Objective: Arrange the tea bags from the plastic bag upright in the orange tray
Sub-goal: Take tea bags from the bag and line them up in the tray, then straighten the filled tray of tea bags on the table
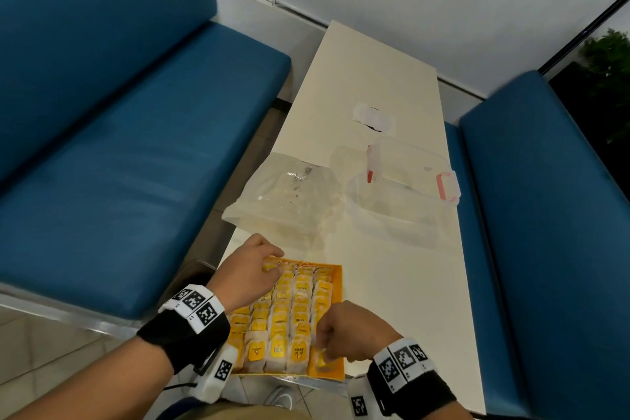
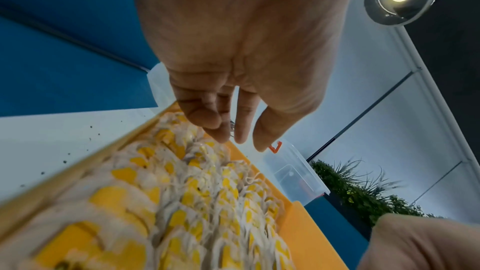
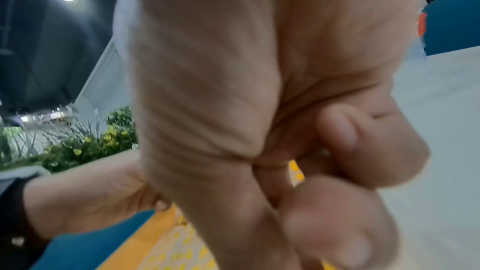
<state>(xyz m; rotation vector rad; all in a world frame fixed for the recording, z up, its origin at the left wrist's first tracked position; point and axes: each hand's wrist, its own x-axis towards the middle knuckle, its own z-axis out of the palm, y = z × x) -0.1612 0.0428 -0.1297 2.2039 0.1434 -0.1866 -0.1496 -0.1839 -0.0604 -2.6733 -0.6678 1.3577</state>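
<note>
An orange tray [image 1: 338,286] sits at the near edge of the white table [image 1: 402,300], packed with rows of upright tea bags [image 1: 293,317] bearing yellow tags. My left hand [image 1: 272,264] rests at the tray's far left corner, its fingers [image 2: 221,130] hanging nearly straight with their tips on the bags [image 2: 182,202] there. At the near right column my right hand [image 1: 322,348] pinches one tea bag [image 1: 322,360]; a yellow sliver [image 3: 296,171] shows between its curled fingers [image 3: 363,145]. The clear plastic bag [image 1: 286,201] lies behind the tray and looks nearly empty.
A clear plastic container [image 1: 402,211] with red clips stands right of the bag, its lid leaning behind it. A white sticker [image 1: 375,118] lies farther back. Blue benches [image 1: 136,153] flank the narrow table on both sides. Part of the tray overhangs the table's near edge.
</note>
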